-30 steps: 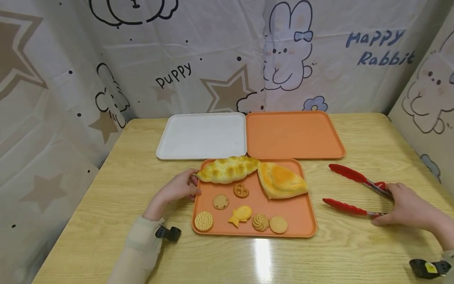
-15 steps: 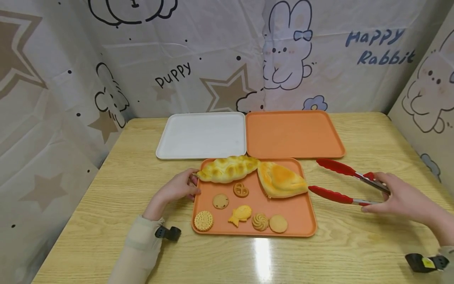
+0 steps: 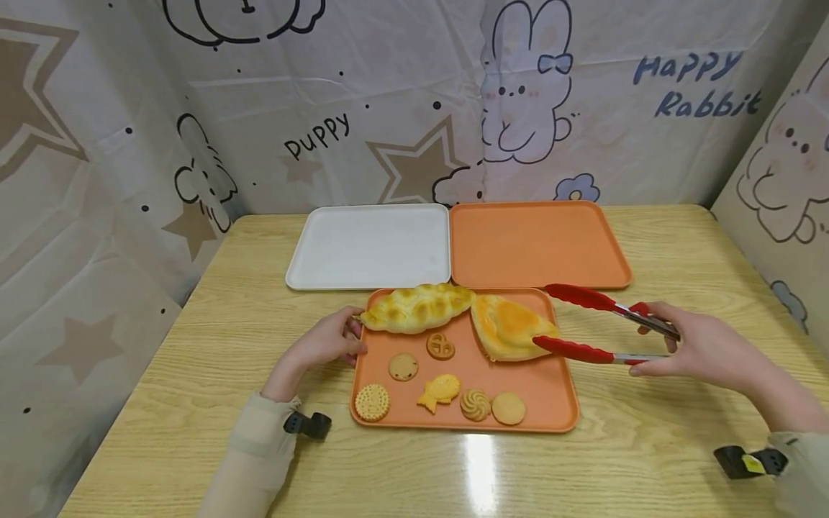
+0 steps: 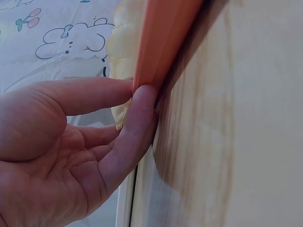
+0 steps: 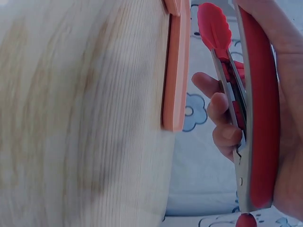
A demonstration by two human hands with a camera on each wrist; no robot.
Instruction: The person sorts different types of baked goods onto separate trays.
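My left hand (image 3: 324,338) pinches the left rim of the near orange tray (image 3: 550,414); in the left wrist view thumb and fingers close on the tray's edge. In my right hand (image 3: 709,352) are red-tipped tongs (image 3: 576,351), their arms spread apart. The lower tip overlaps the right corner of a triangular bread (image 3: 512,327); whether it touches cannot be told. The right wrist view shows fingers curled round the tongs (image 5: 262,109). A long braided bread (image 3: 417,309) lies along the tray's back left, next to the triangular one.
On the near tray lie a pretzel cookie (image 3: 440,347), a round cookie (image 3: 403,367), a dotted biscuit (image 3: 372,403), a fish-shaped cookie (image 3: 439,393), a swirl cookie (image 3: 475,405) and a plain cookie (image 3: 509,408). Behind stand a white tray (image 3: 372,244) and another orange tray (image 3: 537,244).
My right hand has carried the spread tongs leftward and slightly away from me, from the table beside the tray to the triangular bread. The left hand keeps its place on the tray rim.
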